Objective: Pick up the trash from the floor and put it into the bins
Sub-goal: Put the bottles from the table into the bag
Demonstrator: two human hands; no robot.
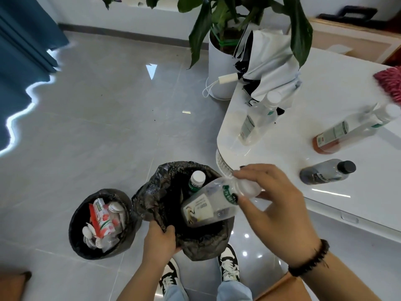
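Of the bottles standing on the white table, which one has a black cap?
The short dark bottle nearest the right hand. Its cap is black; the clear bottle and the bottle with orange-brown liquid have white caps.

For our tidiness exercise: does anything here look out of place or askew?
Yes. Four bottles stand on the white table, not in a bin: two clear, one orange-brown, one dark. A folded umbrella lies at the table's far corner.
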